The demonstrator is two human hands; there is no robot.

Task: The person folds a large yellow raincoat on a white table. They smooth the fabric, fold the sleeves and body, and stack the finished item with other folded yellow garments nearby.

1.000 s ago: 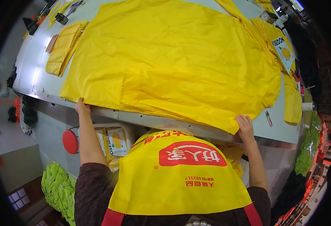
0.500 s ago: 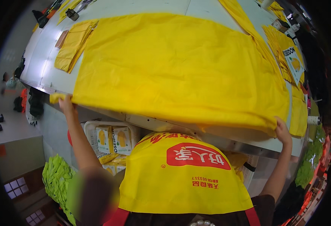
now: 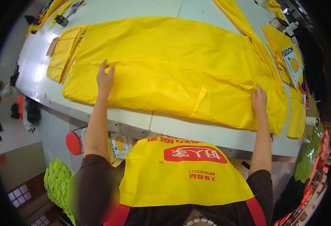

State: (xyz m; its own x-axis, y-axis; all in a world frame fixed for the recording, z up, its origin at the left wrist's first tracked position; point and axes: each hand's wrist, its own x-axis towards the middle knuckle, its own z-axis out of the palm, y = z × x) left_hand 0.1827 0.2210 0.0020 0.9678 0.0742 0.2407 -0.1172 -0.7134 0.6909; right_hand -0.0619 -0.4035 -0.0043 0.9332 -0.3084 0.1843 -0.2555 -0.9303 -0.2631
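Two bare hands are laid flat, fingers spread and gripping nothing, on a large folded sheet of thin yellow fabric (image 3: 173, 67) that is spread across a long white work table (image 3: 180, 126). Nearest the camera, a yellow apron with a red label patch (image 3: 184, 177) is worn over dark sleeves. Beyond it the bare near edge of the table is crossed by both forearms. The left hand (image 3: 105, 77) is pressed palm down near the sheet's left end, a little in from its near edge. The right hand (image 3: 259, 100) is pressed down close to the sheet's near right corner. Between the two hands, nearer the right one, a narrow yellow strap (image 3: 199, 101) is seen lying on the sheet and pointing toward the near edge.

Left of the left hand and a little farther off, a smaller stack of folded yellow pieces (image 3: 63, 56) is set beside the sheet's left end. Beyond and to the right of the right hand, a pile of flat yellow bags with a printed white card on top (image 3: 286, 56) is placed near the table's right edge, and a long yellow strip (image 3: 244, 26) runs away from it toward the far side. Below the table, left of the left forearm, a red round cap (image 3: 74, 143) and a heap of light green fabric (image 3: 56, 180) are seen.
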